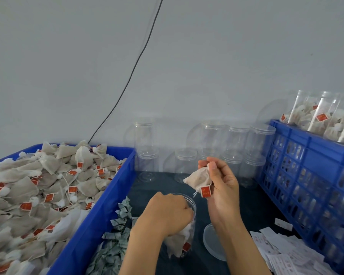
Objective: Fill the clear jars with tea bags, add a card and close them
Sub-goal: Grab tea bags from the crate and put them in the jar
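Standing open on the dark cloth, the jar (184,231) is already about half full of tea bags. The left hand (168,213) reaches into its mouth; its fingers are hidden inside, so I cannot tell how they are. Just above the jar, the right hand (221,185) pinches one tea bag (199,178) between thumb and fingers. Right of the jar lies its lid (213,242), and further right the cards (282,253). Left of the jar is a blue bin (99,211) heaped with bags. Behind the jar, empty jars (234,141) wait; the crate (306,175) to the right carries filled ones. I judge that filling goes on; card and closing remain.
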A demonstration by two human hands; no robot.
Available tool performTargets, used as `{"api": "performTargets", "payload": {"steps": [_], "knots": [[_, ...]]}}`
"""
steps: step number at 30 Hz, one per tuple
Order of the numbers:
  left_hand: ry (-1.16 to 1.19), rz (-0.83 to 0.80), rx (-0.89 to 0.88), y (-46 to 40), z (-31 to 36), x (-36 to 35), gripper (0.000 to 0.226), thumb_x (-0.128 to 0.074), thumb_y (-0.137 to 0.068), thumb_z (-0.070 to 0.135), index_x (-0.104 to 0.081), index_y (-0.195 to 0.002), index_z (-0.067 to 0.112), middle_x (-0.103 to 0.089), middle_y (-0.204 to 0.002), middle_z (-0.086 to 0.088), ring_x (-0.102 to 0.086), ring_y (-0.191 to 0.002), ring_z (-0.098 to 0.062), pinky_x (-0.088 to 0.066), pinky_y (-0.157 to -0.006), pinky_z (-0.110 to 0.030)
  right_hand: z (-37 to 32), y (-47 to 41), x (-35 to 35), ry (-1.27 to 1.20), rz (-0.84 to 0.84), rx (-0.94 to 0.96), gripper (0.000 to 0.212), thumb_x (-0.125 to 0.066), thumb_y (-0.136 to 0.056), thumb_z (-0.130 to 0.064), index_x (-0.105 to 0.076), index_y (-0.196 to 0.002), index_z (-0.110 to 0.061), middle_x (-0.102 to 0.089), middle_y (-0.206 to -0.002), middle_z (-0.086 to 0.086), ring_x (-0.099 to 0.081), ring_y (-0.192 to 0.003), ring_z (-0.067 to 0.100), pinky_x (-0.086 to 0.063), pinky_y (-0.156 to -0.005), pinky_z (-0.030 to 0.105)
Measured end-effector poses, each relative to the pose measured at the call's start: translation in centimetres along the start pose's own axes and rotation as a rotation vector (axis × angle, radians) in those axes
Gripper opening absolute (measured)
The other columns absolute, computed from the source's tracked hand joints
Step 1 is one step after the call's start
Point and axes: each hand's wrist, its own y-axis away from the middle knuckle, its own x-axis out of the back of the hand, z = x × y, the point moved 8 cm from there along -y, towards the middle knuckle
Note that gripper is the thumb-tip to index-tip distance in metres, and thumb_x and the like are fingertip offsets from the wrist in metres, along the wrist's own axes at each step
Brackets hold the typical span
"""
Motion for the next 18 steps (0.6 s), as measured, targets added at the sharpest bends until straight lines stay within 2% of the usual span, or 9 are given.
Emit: {"api": "performTargets", "payload": {"steps": [1,3,6,8,10,12,14,18], "knots": [[0.044,-0.031,0.016,0.0,0.0,-0.4,0.035,-0.028,-0.101,0.027,-0.058,-0.088,0.014,-0.056,-0.090,-0.001,-0.049,-0.080,-0.018,-0.034,-0.105,-0.039,0.0,0.0,0.0,-0.001,-0.003,-0.001,0.009,-0.056,-0.090,-0.015,-0.065,-0.091,-0.012,-0.072,-0.086,0.002,-0.067,-0.078,0.008,-0.056,-0.065,0.025],[0.132,-0.050,0.042,0.1,-0.2,-0.6,0.035,-0.030,-0.101,0.025,-0.062,-0.099,0.013,-0.063,-0.104,-0.003,-0.056,-0.092,-0.020,-0.038,-0.101,-0.038,0.1,0.0,0.0,0.008,-0.003,-0.013,0.010,-0.056,-0.091,-0.014,-0.066,-0.090,-0.013,-0.072,-0.085,0.001,-0.067,-0.077,0.008,-0.056,-0.064,0.024],[0.221,0.065,0.055,0.3,-0.9,0.5,0.034,-0.035,-0.099,0.019,-0.064,-0.116,0.018,-0.065,-0.119,-0.001,-0.062,-0.102,-0.018,-0.048,-0.097,-0.035,0.3,0.1,0.1,0.057,-0.002,-0.024,0.013,-0.056,-0.092,-0.015,-0.068,-0.088,-0.017,-0.072,-0.087,0.002,-0.067,-0.077,0.009,-0.055,-0.061,0.024],[0.342,0.179,0.052,0.6,-1.7,1.7,0.032,-0.039,-0.098,0.013,-0.067,-0.105,0.027,-0.067,-0.110,0.006,-0.063,-0.097,-0.012,-0.051,-0.095,-0.033,0.3,0.1,0.0,0.083,-0.001,-0.014,0.014,-0.055,-0.093,-0.014,-0.068,-0.087,-0.017,-0.072,-0.088,0.002,-0.066,-0.077,0.009,-0.054,-0.062,0.024],[0.430,0.204,0.035,0.8,-2.2,2.2,0.032,-0.041,-0.097,0.012,-0.065,-0.096,0.032,-0.066,-0.100,0.012,-0.062,-0.090,-0.006,-0.051,-0.093,-0.031,0.1,0.2,0.0,0.115,0.006,0.006,0.013,-0.054,-0.094,-0.015,-0.067,-0.089,-0.016,-0.073,-0.088,0.002,-0.066,-0.080,0.009,-0.053,-0.068,0.027],[0.435,0.149,0.013,0.9,-2.1,1.7,0.031,-0.042,-0.097,0.014,-0.067,-0.105,0.031,-0.067,-0.107,0.011,-0.062,-0.094,-0.007,-0.051,-0.095,-0.031,0.0,0.2,0.0,0.160,0.008,0.024,0.012,-0.055,-0.094,-0.016,-0.066,-0.091,-0.015,-0.073,-0.087,0.003,-0.065,-0.081,0.009,-0.051,-0.073,0.029],[0.400,0.088,-0.003,0.7,-1.6,1.0,0.033,-0.043,-0.096,0.016,-0.067,-0.114,0.030,-0.067,-0.115,0.007,-0.062,-0.099,-0.011,-0.051,-0.096,-0.033,0.0,0.3,-0.2,0.185,-0.005,0.031,0.011,-0.056,-0.093,-0.019,-0.066,-0.092,-0.015,-0.074,-0.087,0.003,-0.064,-0.078,0.009,-0.050,-0.069,0.028],[0.407,-0.033,0.015,0.4,-0.9,-0.4,0.035,-0.040,-0.094,0.017,-0.069,-0.113,0.020,-0.068,-0.112,-0.003,-0.063,-0.100,-0.019,-0.051,-0.094,-0.037,-0.1,0.6,-0.5,0.224,-0.008,0.048,0.012,-0.055,-0.094,-0.016,-0.066,-0.089,-0.013,-0.073,-0.083,0.005,-0.063,-0.072,0.008,-0.048,-0.060,0.019]]}}
